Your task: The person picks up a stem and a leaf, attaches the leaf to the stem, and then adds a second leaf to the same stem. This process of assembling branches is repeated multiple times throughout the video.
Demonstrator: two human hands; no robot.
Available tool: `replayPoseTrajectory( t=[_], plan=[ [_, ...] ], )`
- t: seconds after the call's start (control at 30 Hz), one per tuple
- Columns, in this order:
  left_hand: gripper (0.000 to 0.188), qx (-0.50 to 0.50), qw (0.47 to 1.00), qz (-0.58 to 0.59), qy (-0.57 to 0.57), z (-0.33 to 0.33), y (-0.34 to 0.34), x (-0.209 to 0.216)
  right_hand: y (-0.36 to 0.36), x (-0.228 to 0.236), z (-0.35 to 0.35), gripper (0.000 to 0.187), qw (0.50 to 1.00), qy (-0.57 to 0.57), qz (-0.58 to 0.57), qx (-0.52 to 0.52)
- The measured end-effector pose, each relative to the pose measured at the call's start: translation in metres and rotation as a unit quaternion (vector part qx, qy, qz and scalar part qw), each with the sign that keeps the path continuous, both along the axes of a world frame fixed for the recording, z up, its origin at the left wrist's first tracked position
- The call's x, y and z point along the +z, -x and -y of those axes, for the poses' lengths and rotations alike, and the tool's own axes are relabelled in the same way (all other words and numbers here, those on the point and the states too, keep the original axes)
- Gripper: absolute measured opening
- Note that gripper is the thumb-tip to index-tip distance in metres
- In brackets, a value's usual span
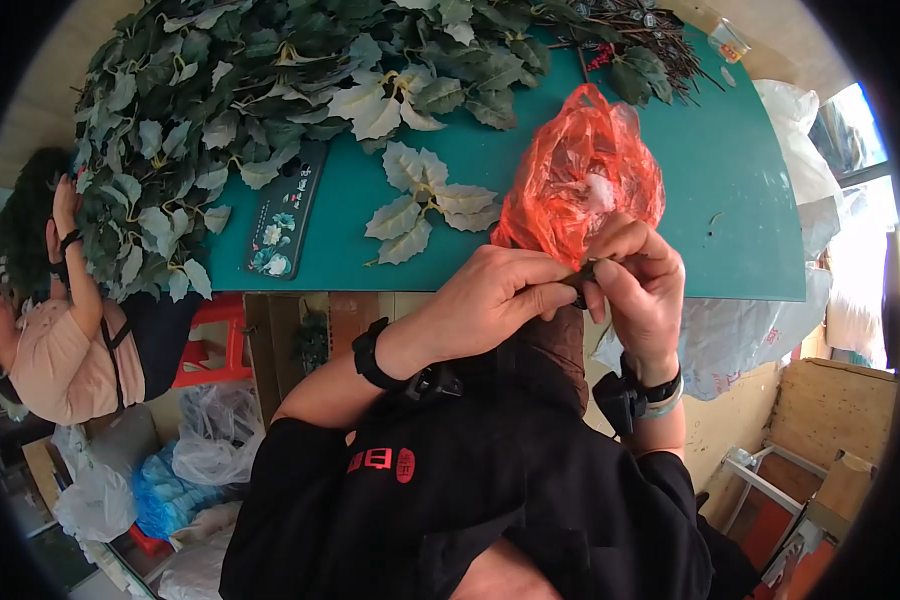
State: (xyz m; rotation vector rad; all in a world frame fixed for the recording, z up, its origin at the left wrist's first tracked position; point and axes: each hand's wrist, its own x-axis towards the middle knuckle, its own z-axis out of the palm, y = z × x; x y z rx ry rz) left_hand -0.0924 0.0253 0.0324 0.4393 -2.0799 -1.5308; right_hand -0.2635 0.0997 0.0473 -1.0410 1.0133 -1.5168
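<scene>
Close together above the table's near edge, my left hand and my right hand are both closed in a pinch. Between their fingertips is a small dark piece, mostly hidden by the fingers, and its kind does not show. Just beyond the hands lies a crumpled red plastic bag with something whitish inside. To its left, a sprig of artificial green leaves rests flat on the green table. Brown material shows below my fingers.
A large heap of artificial leaves covers the table's far left. Beside it lies a dark flower-printed slab. Thin dark stems and a clear cup are at the far right. A co-worker is at the left, near a red stool.
</scene>
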Motion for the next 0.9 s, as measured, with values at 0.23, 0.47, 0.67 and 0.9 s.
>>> replayPoseTrajectory(
  t=[0.23,0.47,0.67,0.9],
  plan=[
    [0.018,0.228,0.935,0.045,0.267,0.023,-0.031,0.017,0.057,0.052,-0.009,0.001,0.966,-0.093,-0.241,-0.008],
    [0.016,0.311,0.89,0.21,0.259,0.051,-0.054,0.013,0.096,0.041,0.017,0.005,0.847,-0.121,-0.518,0.011],
    [0.014,0.284,0.891,0.244,0.257,0.06,-0.059,0.005,0.083,0.025,0.047,0.015,0.811,-0.064,-0.58,0.038],
    [0.011,0.363,0.918,0.079,0.14,0.067,-0.066,0.012,0.092,0.012,0.073,0.019,0.782,-0.122,-0.608,0.068]
  ],
)
